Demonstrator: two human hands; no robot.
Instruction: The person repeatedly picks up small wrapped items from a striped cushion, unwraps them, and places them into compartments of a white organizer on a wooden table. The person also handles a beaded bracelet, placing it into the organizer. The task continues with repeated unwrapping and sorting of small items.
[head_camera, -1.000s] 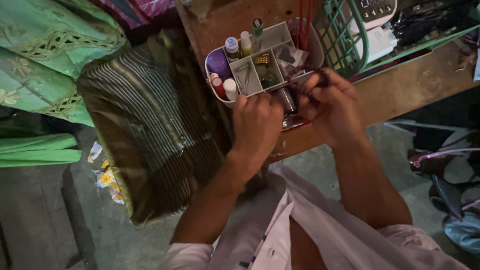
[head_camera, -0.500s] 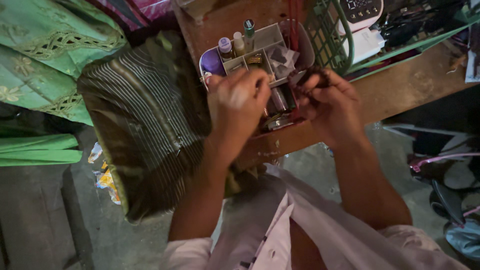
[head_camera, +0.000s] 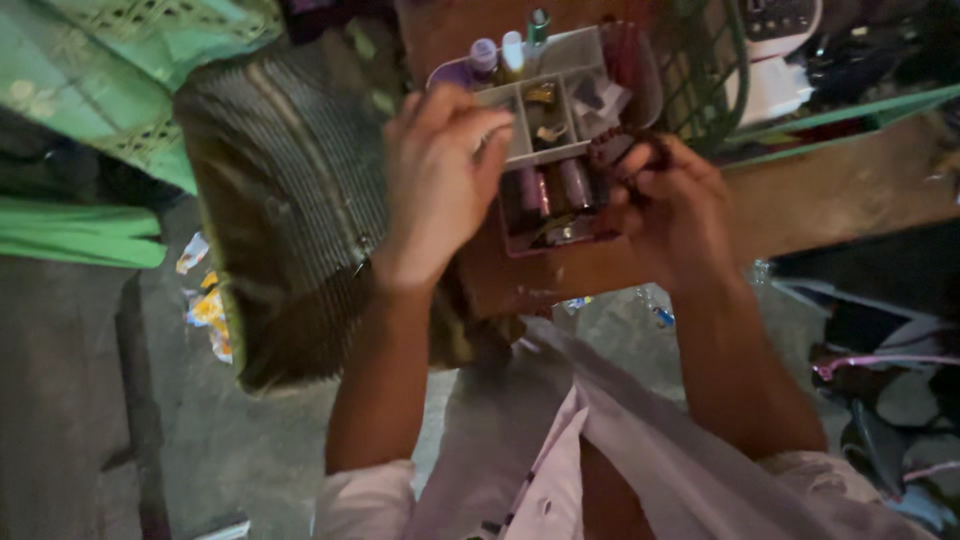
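A white divided organiser tray (head_camera: 585, 42) stands on a wooden table (head_camera: 830, 195). It holds small bottles (head_camera: 512, 48), a purple lid (head_camera: 455, 72) and bits of jewellery. My left hand (head_camera: 435, 185) is cupped over the tray's left compartments, fingertips on a divider; what lies under the palm is hidden. My right hand (head_camera: 670, 215) pinches a string of dark beads (head_camera: 615, 148) at the tray's right side. Below the tray, a dark red box (head_camera: 545, 195) with metal tubes shows between my hands.
A green plastic basket (head_camera: 715, 80) and a white device (head_camera: 780, 60) stand right of the tray. A striped brown cloth (head_camera: 290, 200) hangs over the table's left end, with green fabric (head_camera: 120, 60) beyond. Wrappers (head_camera: 205, 305) lie on the concrete floor.
My left hand rose from the tray's front edge and moved left over its compartments, covering the small red and white bottles. My right hand stayed on the beads. The camera shifted.
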